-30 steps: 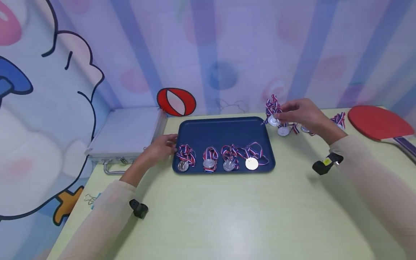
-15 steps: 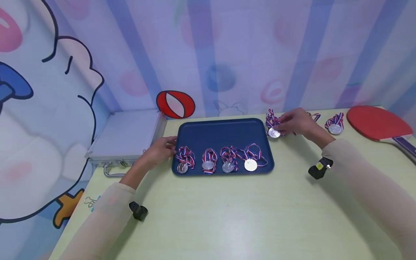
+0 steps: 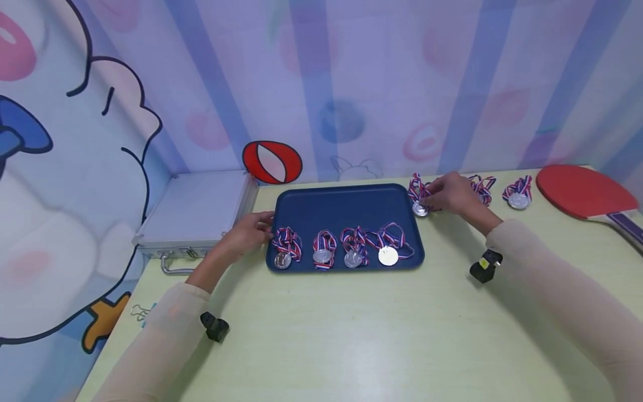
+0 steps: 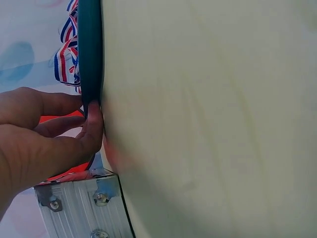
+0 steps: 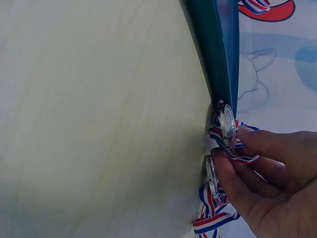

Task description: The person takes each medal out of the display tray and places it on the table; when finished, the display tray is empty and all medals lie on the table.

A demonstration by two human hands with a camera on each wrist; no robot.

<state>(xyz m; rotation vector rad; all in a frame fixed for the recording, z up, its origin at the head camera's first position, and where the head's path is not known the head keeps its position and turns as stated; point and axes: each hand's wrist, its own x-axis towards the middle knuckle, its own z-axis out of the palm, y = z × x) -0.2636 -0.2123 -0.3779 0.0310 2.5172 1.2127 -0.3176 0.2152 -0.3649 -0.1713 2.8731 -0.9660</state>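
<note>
Pale green table (image 3: 377, 329) carried everything. Silver case (image 3: 198, 206) lay far left, blue tray (image 3: 346, 206) far middle, medals (image 3: 518, 201) along the far side between tray and red paddle (image 3: 585, 191), far right. Clip (image 3: 143, 312) sat by left edge, nearer than case.

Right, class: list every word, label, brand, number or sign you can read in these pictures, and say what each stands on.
No text can be read.
Medals on the tray: any markings too small or blurred.
Medal at the right hand: fine marks, unreadable.
Red paddle and silver case: nothing legible.
</note>
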